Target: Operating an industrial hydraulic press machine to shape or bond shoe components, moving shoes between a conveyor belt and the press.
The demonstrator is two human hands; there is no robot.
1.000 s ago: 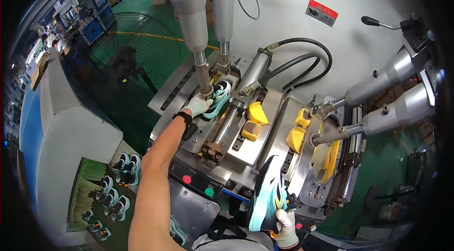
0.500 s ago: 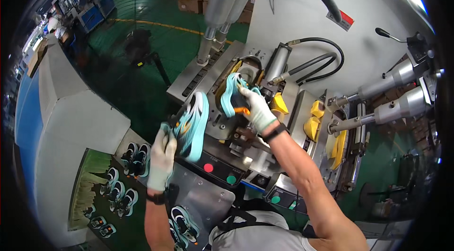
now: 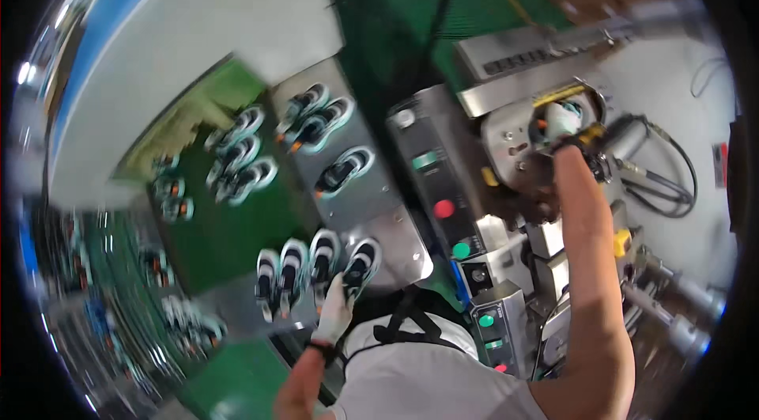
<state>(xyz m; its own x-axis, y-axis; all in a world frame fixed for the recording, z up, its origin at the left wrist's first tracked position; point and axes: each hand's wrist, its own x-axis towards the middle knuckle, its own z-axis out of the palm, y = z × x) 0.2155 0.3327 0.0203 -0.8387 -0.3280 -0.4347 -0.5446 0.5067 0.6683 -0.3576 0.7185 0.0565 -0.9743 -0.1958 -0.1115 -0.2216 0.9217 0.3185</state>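
Above green floor (image 3: 245, 379), a grey metal shelf (image 3: 405, 232) bears a black-and-white sneaker (image 3: 362, 264), its heel at the white-gloved left hand (image 3: 335, 312). The white-gloved right hand (image 3: 562, 121) reaches into a yellow-edged steel cradle (image 3: 560, 94); blur leaves both hands' grip impossible to tell.

Smooth, shiny metal tops the bench (image 3: 402, 240) at left, beside a matt green surface (image 3: 221, 250); beyond, a smooth white housing (image 3: 253, 1) looks matt. At right, plastic-looking buttons (image 3: 443, 209) dot a dark control panel (image 3: 433, 183). Near, a matt cloth shirt (image 3: 419, 376); the left hand (image 3: 334, 312) wears white cloth.
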